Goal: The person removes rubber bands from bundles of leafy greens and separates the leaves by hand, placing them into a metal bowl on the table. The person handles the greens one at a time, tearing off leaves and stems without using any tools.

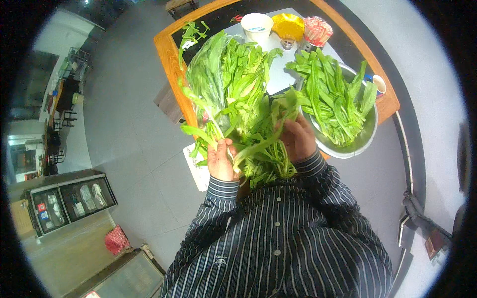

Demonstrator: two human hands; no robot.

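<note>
Between the thumb and fingers of my left hand are the pale stalks of a leafy green vegetable. My right hand grips a long, slightly blurred leaf; its fingertips are partly hidden by it. Below and between both hands lies a heap of leaves and thin stems close to my shirt. Just beyond sits a large pile of leafy greens, with a clear plastic bag of greens along its left side. Right of my right hand, a metal basin holds more long leaves.
The wood-rimmed table bears a white bowl, a gold dish, a small cup and a holder of wrapped chopsticks. A mug stands beside the basin. Loose leaves lie at the far left corner. A stool is left.
</note>
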